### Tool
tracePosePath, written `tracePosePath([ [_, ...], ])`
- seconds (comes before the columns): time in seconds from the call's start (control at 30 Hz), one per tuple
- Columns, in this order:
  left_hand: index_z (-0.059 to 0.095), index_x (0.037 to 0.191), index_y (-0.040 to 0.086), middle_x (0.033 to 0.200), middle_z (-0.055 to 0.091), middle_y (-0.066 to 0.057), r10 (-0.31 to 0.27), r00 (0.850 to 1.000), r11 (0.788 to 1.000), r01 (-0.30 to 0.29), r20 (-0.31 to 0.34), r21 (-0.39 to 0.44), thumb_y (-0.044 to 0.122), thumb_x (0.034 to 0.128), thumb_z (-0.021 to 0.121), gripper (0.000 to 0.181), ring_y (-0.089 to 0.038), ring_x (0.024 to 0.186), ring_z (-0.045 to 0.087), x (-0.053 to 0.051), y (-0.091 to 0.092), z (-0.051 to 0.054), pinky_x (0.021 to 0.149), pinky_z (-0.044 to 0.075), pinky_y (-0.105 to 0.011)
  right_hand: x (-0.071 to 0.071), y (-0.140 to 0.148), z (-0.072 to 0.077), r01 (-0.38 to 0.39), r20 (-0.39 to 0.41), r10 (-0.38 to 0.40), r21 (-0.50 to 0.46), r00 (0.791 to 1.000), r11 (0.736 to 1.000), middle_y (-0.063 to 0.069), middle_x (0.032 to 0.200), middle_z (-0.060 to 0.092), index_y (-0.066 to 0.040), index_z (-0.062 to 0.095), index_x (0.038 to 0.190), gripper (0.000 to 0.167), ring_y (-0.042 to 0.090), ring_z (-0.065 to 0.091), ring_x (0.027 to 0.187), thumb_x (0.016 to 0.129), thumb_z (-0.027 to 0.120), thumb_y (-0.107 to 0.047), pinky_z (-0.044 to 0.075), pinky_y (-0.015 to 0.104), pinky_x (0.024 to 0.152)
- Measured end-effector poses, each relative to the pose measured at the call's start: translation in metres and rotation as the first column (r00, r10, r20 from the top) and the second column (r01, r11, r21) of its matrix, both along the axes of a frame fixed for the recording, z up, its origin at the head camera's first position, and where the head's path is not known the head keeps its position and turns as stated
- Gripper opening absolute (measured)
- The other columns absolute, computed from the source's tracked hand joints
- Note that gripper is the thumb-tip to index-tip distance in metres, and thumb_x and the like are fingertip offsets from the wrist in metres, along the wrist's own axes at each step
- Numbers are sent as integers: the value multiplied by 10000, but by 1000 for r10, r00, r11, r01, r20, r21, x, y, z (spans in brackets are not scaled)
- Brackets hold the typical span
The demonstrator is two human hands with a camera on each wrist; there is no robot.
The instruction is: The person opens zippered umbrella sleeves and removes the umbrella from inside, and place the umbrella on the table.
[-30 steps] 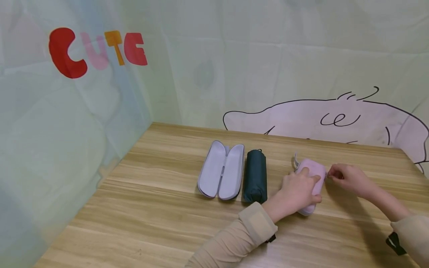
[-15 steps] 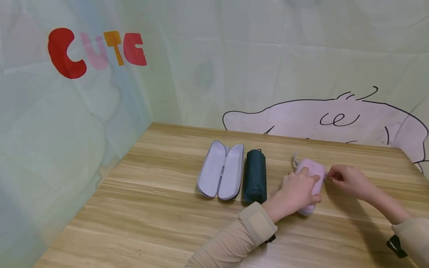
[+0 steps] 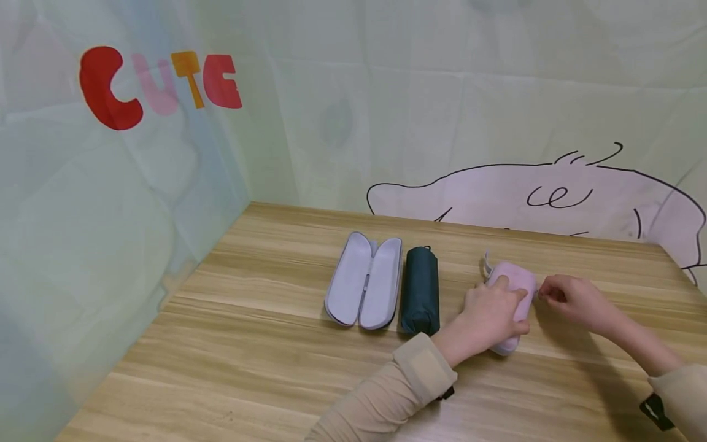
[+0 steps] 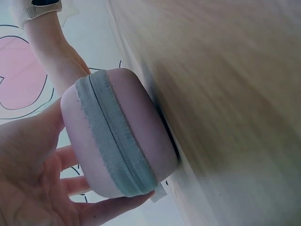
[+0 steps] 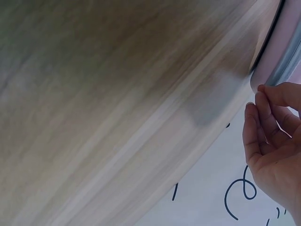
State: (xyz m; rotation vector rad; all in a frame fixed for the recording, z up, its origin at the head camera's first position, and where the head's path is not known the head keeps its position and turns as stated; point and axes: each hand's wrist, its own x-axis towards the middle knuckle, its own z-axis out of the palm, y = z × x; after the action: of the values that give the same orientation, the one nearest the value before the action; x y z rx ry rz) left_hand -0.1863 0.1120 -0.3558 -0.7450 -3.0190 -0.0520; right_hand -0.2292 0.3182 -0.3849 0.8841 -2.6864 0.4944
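A pink zip case [image 3: 510, 276] with a grey zip band [image 4: 115, 136] lies on the wooden table at the right. My left hand [image 3: 491, 313] grips it from above, thumb and fingers spread over its sides. On the case's right side, my right hand [image 3: 577, 298] pinches with thumb and forefinger at the zip edge. What it pinches is mostly covered, apparently the zip pull. Along the end facing the left wrist camera, the zip runs closed. A grey strap loop [image 3: 488, 264] sticks up at the case's far left corner.
Left of the left hand lies a dark green cylindrical pouch [image 3: 421, 291]. Beside it an opened glasses case [image 3: 364, 279] shows its pale lavender inside. The wooden table [image 3: 248, 344] meets printed cloth walls [image 3: 442, 123] at the back and left.
My right hand has slid slightly toward me along the case's right side, still pinching. The left hand and the pink case have stayed in place.
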Motion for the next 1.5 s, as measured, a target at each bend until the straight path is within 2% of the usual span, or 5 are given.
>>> tracePosePath([
  [0.23,475,1371,443,1201,521,114,-4,1000,1000,4,6,4,613,839,600,572,-112,799,518,-1,0,0,594,427,-249,2,-1,-1,-10,-34,10,-5,999,1000,-127,658,523,-106,620,726,209,-103,382,626,707,715,79,374,200,516],
  [1.03,474,1373,437,1212,522,112,-3,1000,1000,3,16,3,608,847,596,566,-120,802,520,-1,-1,1,601,435,-253,13,-9,4,-17,-46,18,9,999,1000,-126,671,534,-126,615,717,237,-93,399,633,694,714,88,387,196,518],
  [1.3,476,1372,437,1208,525,111,-3,1000,1000,3,7,6,599,847,599,563,-121,794,519,-1,-2,1,594,429,-252,17,-9,3,-15,-21,15,12,1000,1000,-129,683,514,-134,614,729,244,-77,387,640,701,728,80,367,196,524],
  [1.5,482,1370,431,1208,529,108,-8,1000,1000,8,1,8,594,850,596,556,-125,794,521,0,-1,1,595,429,-252,20,-10,1,-29,-50,29,3,998,1000,-144,683,507,-144,608,724,266,-78,393,639,690,734,88,371,190,522],
])
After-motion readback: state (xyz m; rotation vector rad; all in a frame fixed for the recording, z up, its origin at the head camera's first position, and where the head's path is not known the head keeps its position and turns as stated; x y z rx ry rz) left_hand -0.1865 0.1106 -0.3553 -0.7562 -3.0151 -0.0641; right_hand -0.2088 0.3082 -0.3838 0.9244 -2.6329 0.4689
